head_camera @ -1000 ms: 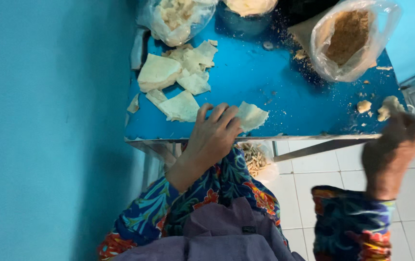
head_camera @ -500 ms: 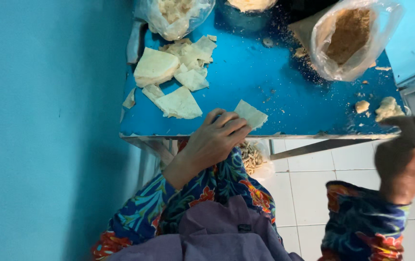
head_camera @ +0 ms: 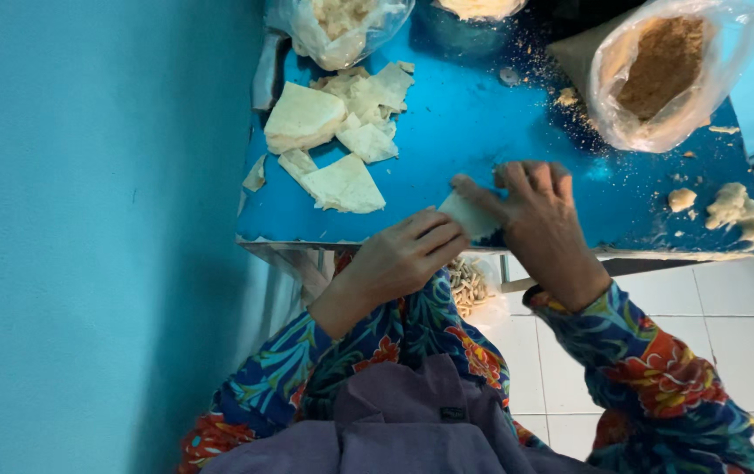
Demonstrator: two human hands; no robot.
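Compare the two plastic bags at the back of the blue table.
The left bag holds pale, cream-coloured lumps, while the right bag holds brown crumbs. The right bag lies tipped with its mouth wide open, showing its fill; the left bag is cut by the frame's top edge, so its opening is unseen. Both are clear plastic and rest on the blue table.

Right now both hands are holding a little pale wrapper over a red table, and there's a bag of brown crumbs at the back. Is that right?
Not quite: the table is blue, not red, as the head view shows. The rest holds: the left hand and right hand both hold the small pale wrapper, and the bag of brown crumbs sits at the back.
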